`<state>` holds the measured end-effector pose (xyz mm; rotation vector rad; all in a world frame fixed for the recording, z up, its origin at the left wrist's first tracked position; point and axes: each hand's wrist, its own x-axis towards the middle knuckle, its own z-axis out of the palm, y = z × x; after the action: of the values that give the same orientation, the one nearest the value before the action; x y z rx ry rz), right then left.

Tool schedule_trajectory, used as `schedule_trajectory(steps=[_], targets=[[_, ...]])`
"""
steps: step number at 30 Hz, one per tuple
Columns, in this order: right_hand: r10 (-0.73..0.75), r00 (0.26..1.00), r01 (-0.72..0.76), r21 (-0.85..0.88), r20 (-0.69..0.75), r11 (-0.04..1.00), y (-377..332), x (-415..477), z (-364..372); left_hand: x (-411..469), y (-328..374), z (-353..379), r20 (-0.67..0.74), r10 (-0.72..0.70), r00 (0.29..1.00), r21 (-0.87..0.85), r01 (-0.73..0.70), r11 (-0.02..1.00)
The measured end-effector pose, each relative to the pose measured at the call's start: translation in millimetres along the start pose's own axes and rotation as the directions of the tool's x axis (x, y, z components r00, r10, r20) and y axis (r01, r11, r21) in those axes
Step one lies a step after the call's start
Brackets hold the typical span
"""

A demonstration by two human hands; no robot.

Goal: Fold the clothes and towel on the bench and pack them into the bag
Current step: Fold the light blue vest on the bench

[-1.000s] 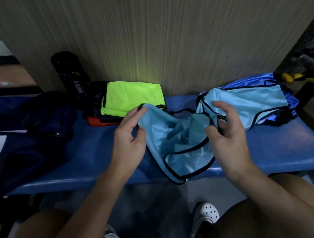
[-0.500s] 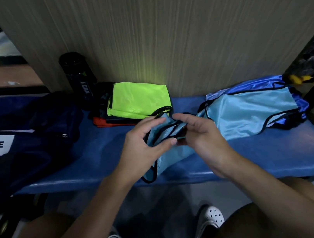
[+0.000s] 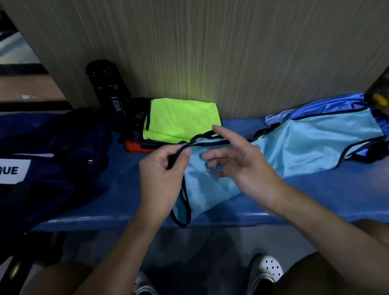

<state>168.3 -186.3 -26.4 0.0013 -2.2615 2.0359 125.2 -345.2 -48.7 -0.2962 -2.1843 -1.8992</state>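
A light blue vest with black trim [image 3: 314, 147] lies across the blue bench [image 3: 322, 201], one strap hanging over the front edge. My left hand [image 3: 162, 175] pinches the vest's black-trimmed edge at its left end. Just to the right, my right hand [image 3: 235, 159] hovers over the cloth with its fingers spread and holds nothing. A folded neon yellow vest [image 3: 179, 119] tops a stack of folded clothes at the back. The dark navy bag [image 3: 30, 171] with a white LVQUE label sits at the left.
A black bottle [image 3: 109, 91] stands against the wood-grain wall behind the stack. A darker blue garment [image 3: 333, 106] lies under the light blue vest at the right. Dark equipment with a yellow part [image 3: 388, 99] is at the far right. My feet in white shoes are below the bench.
My hands met at the vest's left end, then my right hand let go and opened. My left hand keeps the trimmed edges pinched together.
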Motion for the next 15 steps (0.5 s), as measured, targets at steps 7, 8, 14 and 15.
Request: schedule_trajectory(steps=[7, 8, 14, 15], targets=[[-0.073, 0.997, 0.074, -0.306, 0.015, 0.949, 38, -3, -5, 39, -45, -55, -0.094, -0.293, 0.951, 0.210, 0.307, 0.928], [-0.078, 0.997, 0.077, -0.401, 0.015, 0.913, 45, -2, -8, 40, -49, -61, -0.088, -0.281, 0.956, 0.303, 0.294, 0.906], [-0.094, 0.990, 0.137, -0.783, 0.100, 0.606, 72, 1, -17, 8, -59, -40, 0.113, 0.121, 0.986, 0.788, -0.163, 0.594], [-0.073, 0.989, 0.149, -0.817, 0.131, 0.556, 74, 2, -17, 0, -60, -32, 0.215, 0.151, 0.965, 0.759, -0.262, 0.595]])
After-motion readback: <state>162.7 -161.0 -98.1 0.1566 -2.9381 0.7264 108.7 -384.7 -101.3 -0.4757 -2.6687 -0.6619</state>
